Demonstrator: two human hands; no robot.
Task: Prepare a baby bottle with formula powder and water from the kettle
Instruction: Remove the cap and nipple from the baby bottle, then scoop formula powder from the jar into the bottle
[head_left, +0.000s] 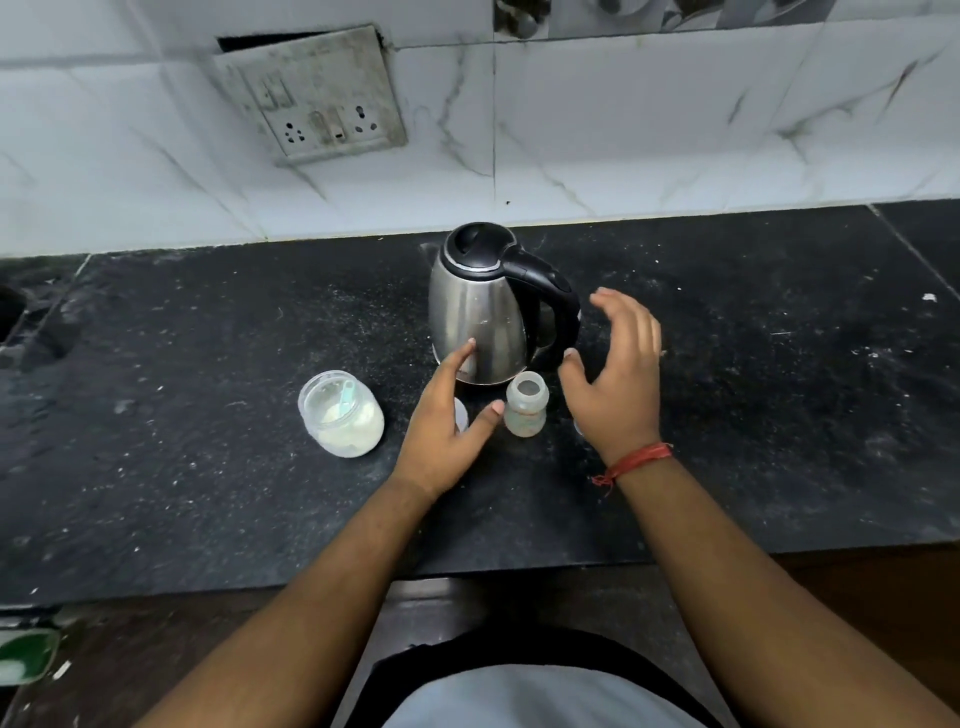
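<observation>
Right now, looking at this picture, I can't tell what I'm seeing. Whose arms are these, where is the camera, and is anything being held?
There is no machine here. A person wears a wide-angle camera on the head, so you look forward and down along their own two bare arms.

They stand at a dark stone counter against a tiled wall. On it stand a steel kettle with a black lid and handle, an open baby bottle in front of it, and to the left an open jar of white powder with a small scoop inside.

Nothing is held. The left hand is open, with a fingertip at the kettle's lower side and its thumb near the bottle. The right hand, with a red thread at its wrist, is open beside the kettle's handle. A small pale thing shows beside each hand, mostly hidden.
</observation>
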